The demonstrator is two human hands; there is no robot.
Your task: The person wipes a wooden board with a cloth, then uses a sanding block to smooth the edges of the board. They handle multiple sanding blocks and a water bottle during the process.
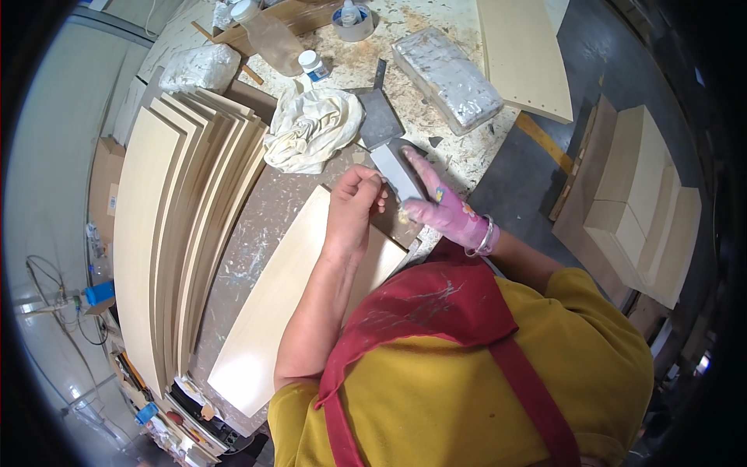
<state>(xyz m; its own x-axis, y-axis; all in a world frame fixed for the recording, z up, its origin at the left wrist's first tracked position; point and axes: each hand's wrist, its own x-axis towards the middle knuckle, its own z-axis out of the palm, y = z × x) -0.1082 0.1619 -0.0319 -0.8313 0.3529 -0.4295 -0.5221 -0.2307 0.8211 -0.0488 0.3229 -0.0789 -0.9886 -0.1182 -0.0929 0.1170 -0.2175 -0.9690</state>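
Observation:
My right hand [445,204], in a pink flowered glove, grips a grey sanding block [395,171] with a pale face and dark side, thumb and fingers along its edges. My bare left hand [358,204] is closed beside the block's left edge, fingertips pinched together; whatever they hold is hidden. A pale curved wooden board [268,311] lies on the bench under my left forearm. Just beyond the block rests a dark grey flat piece [380,117], with a crumpled white cloth [311,128] to its left.
Several curved boards [148,233] stand stacked on edge at left. Behind are a plastic-wrapped block [450,78], a small white-capped jar [313,65], a cloudy bottle [271,40] and a tape roll [352,23]. More pale boards [525,54] lie far right; stacked wooden pieces [638,202] sit lower right.

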